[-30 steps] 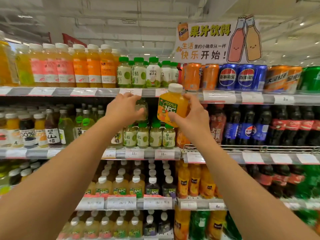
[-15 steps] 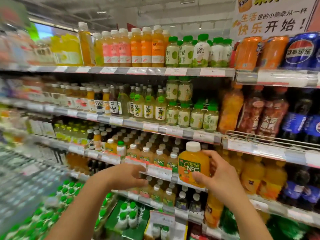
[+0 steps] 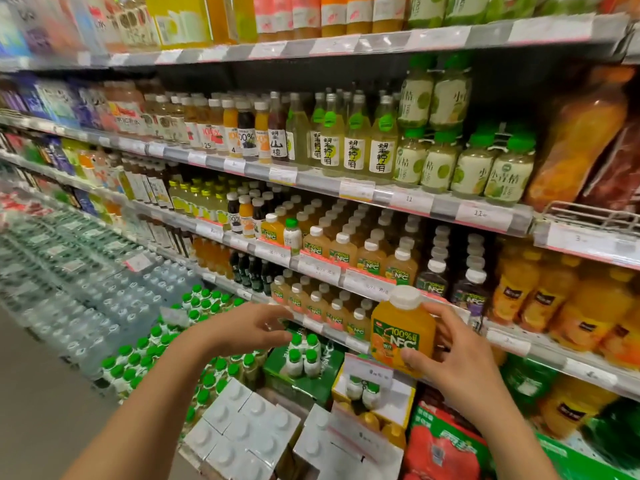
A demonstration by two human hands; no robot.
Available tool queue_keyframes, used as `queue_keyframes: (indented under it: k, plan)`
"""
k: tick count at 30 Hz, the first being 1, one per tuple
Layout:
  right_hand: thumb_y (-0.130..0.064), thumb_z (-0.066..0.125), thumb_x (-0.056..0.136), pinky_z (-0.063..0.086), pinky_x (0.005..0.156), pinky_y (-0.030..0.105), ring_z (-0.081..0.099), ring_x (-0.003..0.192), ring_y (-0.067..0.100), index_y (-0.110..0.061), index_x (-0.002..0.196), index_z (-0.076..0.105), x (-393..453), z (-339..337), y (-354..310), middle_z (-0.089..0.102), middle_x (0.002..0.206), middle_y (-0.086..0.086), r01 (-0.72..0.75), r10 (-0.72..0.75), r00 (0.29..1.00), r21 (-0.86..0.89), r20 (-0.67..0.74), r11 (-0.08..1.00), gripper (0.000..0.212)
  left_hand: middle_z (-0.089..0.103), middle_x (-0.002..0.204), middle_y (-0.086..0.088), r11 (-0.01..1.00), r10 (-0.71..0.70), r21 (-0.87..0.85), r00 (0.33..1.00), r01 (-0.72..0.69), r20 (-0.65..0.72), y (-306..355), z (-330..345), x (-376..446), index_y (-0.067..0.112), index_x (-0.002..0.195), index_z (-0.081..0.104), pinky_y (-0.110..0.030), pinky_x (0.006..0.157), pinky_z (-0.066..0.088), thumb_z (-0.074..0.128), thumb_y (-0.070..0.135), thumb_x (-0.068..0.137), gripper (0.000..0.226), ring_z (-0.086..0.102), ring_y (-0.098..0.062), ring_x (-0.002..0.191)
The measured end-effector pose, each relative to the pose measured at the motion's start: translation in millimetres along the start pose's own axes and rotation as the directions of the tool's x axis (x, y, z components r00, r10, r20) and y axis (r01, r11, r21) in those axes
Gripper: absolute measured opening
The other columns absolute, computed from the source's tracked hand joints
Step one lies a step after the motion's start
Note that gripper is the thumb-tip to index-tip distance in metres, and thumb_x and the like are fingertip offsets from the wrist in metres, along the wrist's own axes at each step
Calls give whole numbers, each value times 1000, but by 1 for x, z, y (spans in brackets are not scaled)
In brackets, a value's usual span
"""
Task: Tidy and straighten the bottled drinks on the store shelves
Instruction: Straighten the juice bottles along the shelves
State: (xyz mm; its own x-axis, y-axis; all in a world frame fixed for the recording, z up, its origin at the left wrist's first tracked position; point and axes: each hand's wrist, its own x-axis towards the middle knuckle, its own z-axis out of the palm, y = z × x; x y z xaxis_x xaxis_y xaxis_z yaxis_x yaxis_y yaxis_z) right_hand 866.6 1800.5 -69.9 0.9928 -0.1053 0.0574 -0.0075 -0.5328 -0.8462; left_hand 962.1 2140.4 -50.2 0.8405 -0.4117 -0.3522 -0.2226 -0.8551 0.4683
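The right hand (image 3: pixel 460 362) clasps a squat orange juice bottle (image 3: pixel 402 332) around its label; full, smooth plastic, likely slippery; the left hand (image 3: pixel 251 329) hangs slack, empty.

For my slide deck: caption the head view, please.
Right hand holds an orange NFC juice bottle before stocked shelves; left hand reaches forward.

I see orange NFC juice bottle (image 3: pixel 401 332), white cap, green-orange label, upright, held off shelf in front of lower NFC bottle rows (image 3: pixel 346 252), my right hand (image 3: pixel 460 355) gripping it.
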Motion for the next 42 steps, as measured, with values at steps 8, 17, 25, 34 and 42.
queue_keyframes:
  k: [8, 17, 25, 34, 42]
  plan:
    - [-35, 90, 76, 59, 95, 38, 68, 102, -1, -63, 114, 45, 53, 55, -3, 64, 114, -28, -141, 141, 990, -3, 8, 990, 65, 64, 134, 8, 983, -30, 181, 995, 12, 98, -65, -68, 101, 34, 149, 45, -38, 103, 50, 59, 54, 96, 58, 64, -12, 114]
    - [-26, 91, 76, 52, 76, 8, 67, 88, -14, -58, 115, 47, 151, 149, -49, 65, 107, -24, -301, 294, 952, -90, -83, 949, 67, 43, 154, -6, 830, 292, 535, 941, -159, -174, -136, -172, 289, 25, 154, 35, -42, 106, 46, 57, 45, 98, 64, 48, -28, 135]
    - [-15, 90, 76, 47, 62, 4, 68, 77, -9, -49, 115, 52, 187, 192, -79, 66, 94, -13, -380, 359, 921, -146, -149, 914, 65, 37, 150, -7, 747, 387, 616, 917, -251, -95, -165, -140, 368, 20, 150, 39, -47, 94, 52, 55, 42, 96, 61, 35, -32, 135]
    - [-21, 90, 78, 45, 59, 2, 68, 76, -2, -54, 114, 49, 197, 198, -90, 64, 100, -21, -399, 373, 911, -153, -175, 904, 63, 52, 136, -12, 809, 462, 534, 827, -246, -319, -179, -113, 370, 15, 113, 68, -40, 78, 57, 79, -6, 65, 54, 49, -39, 119]
    - [-22, 88, 81, 57, 70, 17, 70, 84, -8, -50, 119, 48, 221, 203, -99, 71, 97, -16, -310, 278, 944, -189, -178, 932, 62, 47, 126, -11, 843, 477, 449, 797, -295, -371, -188, -136, 351, 18, 126, 55, -38, 73, 54, 80, 0, 71, 63, 46, -33, 114]
